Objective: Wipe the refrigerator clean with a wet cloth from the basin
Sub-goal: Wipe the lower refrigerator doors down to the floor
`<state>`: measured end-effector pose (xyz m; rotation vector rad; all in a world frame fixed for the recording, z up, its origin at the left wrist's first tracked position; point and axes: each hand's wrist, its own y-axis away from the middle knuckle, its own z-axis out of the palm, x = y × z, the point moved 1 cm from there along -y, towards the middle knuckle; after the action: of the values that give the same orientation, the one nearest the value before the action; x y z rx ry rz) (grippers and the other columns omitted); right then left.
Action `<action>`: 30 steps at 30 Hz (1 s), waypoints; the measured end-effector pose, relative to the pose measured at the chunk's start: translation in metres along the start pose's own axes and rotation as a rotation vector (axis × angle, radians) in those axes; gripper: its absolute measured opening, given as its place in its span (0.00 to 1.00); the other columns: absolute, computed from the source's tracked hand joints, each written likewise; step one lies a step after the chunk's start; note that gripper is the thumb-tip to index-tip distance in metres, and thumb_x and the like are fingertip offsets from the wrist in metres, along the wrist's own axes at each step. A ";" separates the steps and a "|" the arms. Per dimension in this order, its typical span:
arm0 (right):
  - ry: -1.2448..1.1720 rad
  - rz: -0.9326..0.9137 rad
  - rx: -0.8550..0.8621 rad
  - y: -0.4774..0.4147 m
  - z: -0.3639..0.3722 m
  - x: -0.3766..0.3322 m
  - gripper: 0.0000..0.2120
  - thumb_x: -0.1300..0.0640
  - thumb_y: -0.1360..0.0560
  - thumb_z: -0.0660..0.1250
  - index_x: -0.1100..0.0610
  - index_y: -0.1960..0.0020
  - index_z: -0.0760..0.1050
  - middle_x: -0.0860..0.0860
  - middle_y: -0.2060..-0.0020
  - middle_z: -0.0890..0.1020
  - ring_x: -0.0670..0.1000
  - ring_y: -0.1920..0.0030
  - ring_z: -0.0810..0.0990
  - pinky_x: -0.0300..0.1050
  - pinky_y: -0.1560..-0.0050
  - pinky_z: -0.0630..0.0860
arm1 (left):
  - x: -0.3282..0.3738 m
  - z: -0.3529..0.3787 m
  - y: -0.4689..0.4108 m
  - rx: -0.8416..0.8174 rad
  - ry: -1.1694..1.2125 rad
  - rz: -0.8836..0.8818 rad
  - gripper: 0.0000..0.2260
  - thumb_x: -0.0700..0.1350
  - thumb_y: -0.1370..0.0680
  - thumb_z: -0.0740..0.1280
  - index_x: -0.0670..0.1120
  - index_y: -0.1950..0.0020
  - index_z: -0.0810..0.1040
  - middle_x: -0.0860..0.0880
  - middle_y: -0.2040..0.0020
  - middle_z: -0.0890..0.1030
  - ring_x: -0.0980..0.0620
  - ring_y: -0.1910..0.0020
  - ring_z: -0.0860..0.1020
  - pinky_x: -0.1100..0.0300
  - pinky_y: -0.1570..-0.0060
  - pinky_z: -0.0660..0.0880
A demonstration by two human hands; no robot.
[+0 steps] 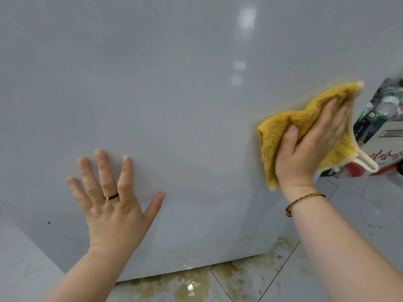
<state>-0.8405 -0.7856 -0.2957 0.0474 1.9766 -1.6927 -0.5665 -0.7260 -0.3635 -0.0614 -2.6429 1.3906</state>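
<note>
The white refrigerator side [174,88] fills most of the view. My right hand [309,144] presses a yellow fluffy cloth [283,127] flat against the panel near its right edge, fingers straight and the thumb lying on the cloth. A white loop hangs from the cloth's lower right corner. My left hand [113,197] rests flat on the panel lower left, fingers spread, with a dark ring on one finger. The basin is not in view.
Brownish wet stains [239,277] spread over the grey floor tiles below the refrigerator's bottom edge. To the right stands a box with red print [383,158], with bottles [388,103] above it. Small dark specks dot the panel's lower part.
</note>
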 end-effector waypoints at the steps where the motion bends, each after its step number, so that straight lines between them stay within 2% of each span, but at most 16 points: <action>1: 0.023 -0.008 -0.007 -0.003 0.000 0.004 0.37 0.39 0.22 0.43 0.72 0.30 0.55 0.74 0.33 0.59 0.63 0.31 0.52 0.37 0.28 0.39 | 0.000 -0.001 0.000 -0.006 0.011 0.003 0.32 0.68 0.26 0.45 0.48 0.30 0.49 0.43 0.27 0.39 0.38 0.32 0.40 0.33 0.36 0.44; 3: 0.079 -0.006 -0.064 0.013 -0.002 0.021 0.36 0.40 0.22 0.41 0.71 0.31 0.53 0.75 0.33 0.59 0.64 0.31 0.52 0.39 0.28 0.40 | -0.001 -0.003 0.000 -0.030 0.027 0.021 0.33 0.68 0.26 0.44 0.48 0.30 0.49 0.39 0.30 0.46 0.37 0.32 0.42 0.30 0.39 0.48; 6: 0.053 0.206 -0.170 0.064 -0.010 0.043 0.39 0.38 0.22 0.41 0.72 0.29 0.51 0.74 0.31 0.55 0.64 0.28 0.50 0.34 0.29 0.37 | -0.007 -0.007 -0.001 -0.054 0.019 0.042 0.33 0.68 0.26 0.43 0.49 0.29 0.50 0.40 0.30 0.48 0.37 0.32 0.43 0.29 0.39 0.50; 8: 0.003 0.362 -0.197 0.089 -0.014 0.047 0.39 0.38 0.23 0.43 0.72 0.29 0.48 0.71 0.29 0.50 0.63 0.28 0.48 0.34 0.30 0.36 | -0.006 -0.008 0.002 -0.057 0.013 0.065 0.31 0.67 0.26 0.44 0.50 0.29 0.51 0.42 0.29 0.47 0.40 0.29 0.42 0.34 0.34 0.47; 10: -0.014 0.466 -0.182 0.094 -0.014 0.043 0.38 0.42 0.26 0.44 0.71 0.28 0.46 0.69 0.28 0.48 0.64 0.26 0.46 0.39 0.30 0.37 | -0.001 -0.007 0.006 -0.044 -0.018 0.180 0.29 0.64 0.24 0.45 0.52 0.27 0.50 0.45 0.25 0.43 0.47 0.26 0.39 0.44 0.30 0.41; 12: -0.027 0.528 -0.149 0.081 -0.012 0.034 0.36 0.45 0.26 0.45 0.69 0.27 0.44 0.66 0.27 0.46 0.62 0.26 0.44 0.39 0.31 0.37 | 0.003 -0.004 0.012 -0.033 -0.025 0.287 0.28 0.61 0.23 0.47 0.53 0.25 0.47 0.50 0.24 0.38 0.51 0.25 0.40 0.48 0.29 0.39; 14: -0.041 0.491 -0.098 0.054 -0.010 0.024 0.33 0.49 0.24 0.47 0.69 0.27 0.45 0.66 0.27 0.46 0.62 0.25 0.45 0.37 0.31 0.36 | 0.007 0.002 0.016 -0.033 -0.011 0.324 0.28 0.60 0.22 0.48 0.52 0.25 0.47 0.51 0.25 0.38 0.50 0.25 0.41 0.47 0.28 0.41; 17: -0.055 0.268 -0.043 0.011 -0.011 0.011 0.33 0.46 0.23 0.48 0.70 0.28 0.50 0.69 0.28 0.51 0.65 0.27 0.49 0.29 0.32 0.36 | 0.009 0.008 0.020 -0.024 -0.044 0.368 0.28 0.59 0.22 0.49 0.51 0.25 0.48 0.50 0.24 0.40 0.48 0.25 0.42 0.44 0.29 0.42; 20: 0.041 0.014 -0.060 -0.002 -0.011 0.029 0.36 0.42 0.22 0.46 0.74 0.30 0.55 0.74 0.32 0.57 0.66 0.29 0.53 0.33 0.30 0.39 | 0.009 0.012 0.022 -0.017 -0.096 0.391 0.30 0.60 0.24 0.52 0.50 0.25 0.49 0.48 0.24 0.40 0.46 0.25 0.42 0.42 0.30 0.41; 22: 0.065 0.019 -0.076 0.016 -0.010 0.049 0.38 0.41 0.22 0.43 0.75 0.31 0.55 0.75 0.33 0.58 0.65 0.30 0.52 0.35 0.28 0.40 | 0.013 0.013 0.023 -0.021 -0.090 0.365 0.32 0.60 0.25 0.53 0.50 0.25 0.49 0.48 0.24 0.40 0.45 0.25 0.41 0.43 0.30 0.40; 25: -0.028 0.354 -0.073 0.076 -0.005 0.066 0.39 0.39 0.22 0.42 0.73 0.29 0.51 0.71 0.29 0.54 0.63 0.27 0.52 0.32 0.29 0.42 | 0.022 0.015 0.029 -0.042 -0.024 0.338 0.28 0.59 0.23 0.50 0.52 0.25 0.48 0.50 0.24 0.40 0.48 0.25 0.42 0.45 0.30 0.40; 27: -0.092 0.660 -0.008 0.121 -0.003 0.074 0.34 0.43 0.21 0.44 0.69 0.27 0.47 0.65 0.27 0.51 0.58 0.26 0.50 0.29 0.30 0.42 | 0.024 0.021 0.040 -0.065 -0.012 0.420 0.27 0.58 0.22 0.49 0.52 0.25 0.49 0.49 0.24 0.42 0.48 0.25 0.44 0.42 0.30 0.42; 30: -0.158 1.174 0.089 0.161 0.002 0.078 0.25 0.53 0.18 0.46 0.62 0.25 0.44 0.56 0.25 0.49 0.53 0.25 0.49 0.42 0.26 0.45 | 0.016 0.028 0.053 -0.088 -0.077 0.514 0.28 0.56 0.24 0.54 0.50 0.25 0.52 0.48 0.24 0.44 0.47 0.25 0.45 0.40 0.31 0.45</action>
<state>-0.8484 -0.7773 -0.4744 0.8821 1.2663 -0.9294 -0.5890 -0.7170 -0.4210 -0.7594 -2.8756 1.4230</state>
